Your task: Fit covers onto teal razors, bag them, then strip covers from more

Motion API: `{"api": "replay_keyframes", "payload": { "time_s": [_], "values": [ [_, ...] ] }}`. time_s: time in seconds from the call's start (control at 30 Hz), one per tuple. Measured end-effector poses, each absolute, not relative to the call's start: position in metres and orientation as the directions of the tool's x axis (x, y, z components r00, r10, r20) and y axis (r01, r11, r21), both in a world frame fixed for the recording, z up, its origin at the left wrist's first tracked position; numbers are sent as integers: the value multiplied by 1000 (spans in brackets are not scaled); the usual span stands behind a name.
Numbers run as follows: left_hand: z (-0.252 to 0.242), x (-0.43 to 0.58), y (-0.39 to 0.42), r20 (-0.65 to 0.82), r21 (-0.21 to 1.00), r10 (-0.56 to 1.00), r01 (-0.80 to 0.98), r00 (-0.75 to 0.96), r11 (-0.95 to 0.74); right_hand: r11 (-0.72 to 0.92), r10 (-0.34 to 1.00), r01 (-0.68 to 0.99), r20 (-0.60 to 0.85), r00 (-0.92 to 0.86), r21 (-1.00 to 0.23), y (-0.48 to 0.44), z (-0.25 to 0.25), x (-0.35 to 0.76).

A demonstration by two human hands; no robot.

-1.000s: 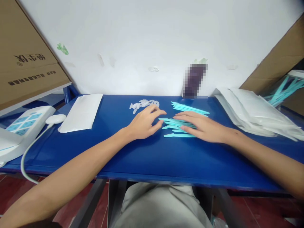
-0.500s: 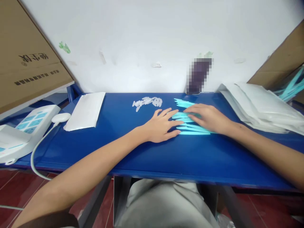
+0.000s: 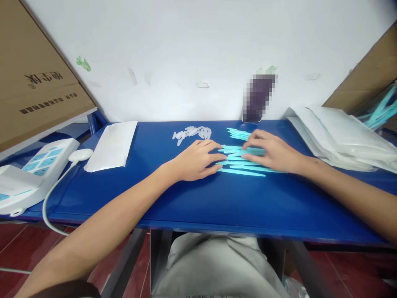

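Evidently, slim turquoise plastic sticks (image 3: pixel 245 167), lying loosely side by side across the middle of the blue table (image 3: pixel 198 203), are being arranged between two hands. As a judgement, this is best done with light, flat fingertip pressure: at the left, the ends can be squared by the spread fingers; at the right, crossed sticks can be teased apart so that none is ridden over by another. Care is probably needed at the back, where a second, smaller group of turquoise sticks (image 3: pixel 238 134) could be nudged by the knuckles.

From the left, past a flat white paper-like packet (image 3: pixel 111 145), the forearm is brought in diagonally from the near edge. The left hand (image 3: pixel 198 162) is held palm down, half open, with fingers fanned and fingertips set at the left ends of the sticks; nothing is seen to be gripped by it. Just behind it, small translucent whitish pieces (image 3: pixel 192 131) are heaped. Farther right, the right hand (image 3: pixel 273 151) is arched over the right part of the sticks, its thumb and forefinger parted; whether a stick is pinched under the palm cannot be told. Beyond it, at the far right, glossy white flat packets (image 3: pixel 353 136) are stacked.
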State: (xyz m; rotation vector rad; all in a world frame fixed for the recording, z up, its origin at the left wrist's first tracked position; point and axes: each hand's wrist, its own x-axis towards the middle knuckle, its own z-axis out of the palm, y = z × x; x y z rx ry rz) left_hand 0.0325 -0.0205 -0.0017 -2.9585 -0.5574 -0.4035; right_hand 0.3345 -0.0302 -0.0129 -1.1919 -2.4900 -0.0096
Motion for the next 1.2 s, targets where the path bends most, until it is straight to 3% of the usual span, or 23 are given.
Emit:
{"api": "replay_keyframes", "payload": {
  "time_s": [0.17,0.3,0.53,0.87,1.03,1.2],
  "values": [
    [-4,34,-18,303,31,361,369,882,-929,666,742,728,250,-622,-165,-33,-6,345],
    [-10,39,-20,323,92,349,337,880,-937,640,760,751,280,-587,-164,-27,-16,337],
    [-12,39,-18,489,109,343,334,802,-936,668,725,728,353,-591,-154,-28,-15,300],
    [-8,33,-21,241,158,412,383,879,-910,826,555,549,354,-753,-129,-45,-14,322],
    [-12,34,-19,223,238,460,410,859,-881,842,530,529,328,-782,-101,-52,-12,307],
    [-14,34,-20,263,207,419,373,869,-904,835,534,544,360,-765,-82,-54,-10,306]
  ]
}}
